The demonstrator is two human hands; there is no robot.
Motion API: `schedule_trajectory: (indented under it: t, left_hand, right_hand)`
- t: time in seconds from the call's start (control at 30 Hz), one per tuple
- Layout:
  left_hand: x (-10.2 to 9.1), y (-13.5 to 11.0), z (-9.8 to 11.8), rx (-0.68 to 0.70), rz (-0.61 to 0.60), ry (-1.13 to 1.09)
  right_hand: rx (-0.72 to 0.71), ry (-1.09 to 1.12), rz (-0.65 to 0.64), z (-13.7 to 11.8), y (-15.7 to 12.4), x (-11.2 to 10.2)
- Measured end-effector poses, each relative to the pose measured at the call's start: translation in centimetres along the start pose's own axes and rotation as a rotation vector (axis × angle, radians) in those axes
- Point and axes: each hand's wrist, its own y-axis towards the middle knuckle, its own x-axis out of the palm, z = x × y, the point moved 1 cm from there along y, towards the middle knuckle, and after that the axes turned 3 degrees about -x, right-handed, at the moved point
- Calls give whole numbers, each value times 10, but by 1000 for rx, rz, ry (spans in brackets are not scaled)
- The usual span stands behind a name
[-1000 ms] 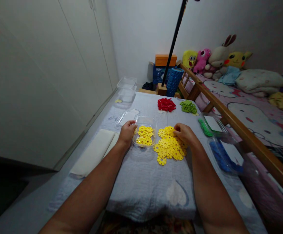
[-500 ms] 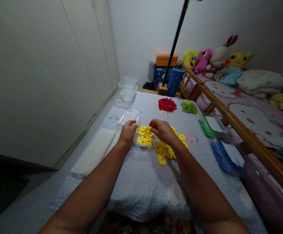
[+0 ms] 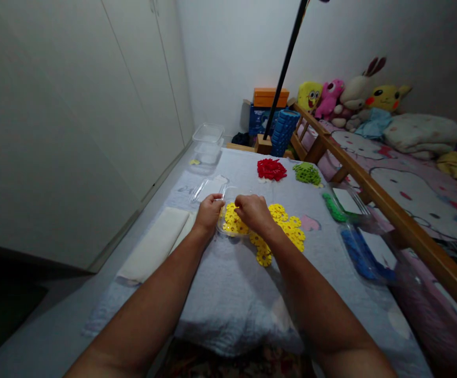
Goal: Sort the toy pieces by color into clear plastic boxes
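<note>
Yellow flower-shaped pieces (image 3: pixel 234 226) lie overlapping inside a clear plastic container (image 3: pixel 231 193) that stands on a blue-grey tablecloth (image 3: pixel 228 299). The left hand (image 3: pixel 209 214) grips the container's left side, its thumb and fingers closed on the wall near the rim. Over the container's right part is the right hand (image 3: pixel 254 212), palm down, its fingers bent and the tips drawn close together above the pieces; whether they pinch one of them, I cannot tell. Just to the right of the container, partly covered by the right wrist and forearm, spreads a loose yellow pile (image 3: pixel 291 233) of matching pieces.

Behind the left hand lies a shallow clear plastic lid (image 3: pixel 205 190), and nearer, on the left, a folded cream cloth (image 3: pixel 153 244). Farther back, a red pile (image 3: pixel 271 169) and a smaller green pile (image 3: pixel 307 173) sit apart from each other, with stacked clear containers (image 3: pixel 208 137) at the far left corner. Along the right edge, green pieces (image 3: pixel 333 208) and blue pieces (image 3: pixel 354 253) show through clear boxes topped with white cards (image 3: pixel 345 201). Beyond them runs a wooden bed rail (image 3: pixel 370 174), and soft toys (image 3: pixel 331 98) line the wall.
</note>
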Motion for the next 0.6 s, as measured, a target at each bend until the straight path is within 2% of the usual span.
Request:
schedule_trajectory:
  t: [0.1,0.27,0.37,0.43,0.53,0.6]
  left_hand:
    - [0,1,-1,-4,-4,-11]
    - [0,1,0,-2,14,3]
    - [1,-1,1,3,20,8]
    - [1,-1,2,9,23,12]
    - [1,-1,1,8,21,12]
    - [0,0,0,9,21,17]
  right_hand:
    - [58,119,58,29,-9,-13]
    - [259,163,173,110,-36,-29]
    - [371,93,108,151,-56,-26]
    - [406,74,9,168,-66,-19]
    - [417,72,-89,178,-75,-7]
    - [415,86,-97,179,-76,-1]
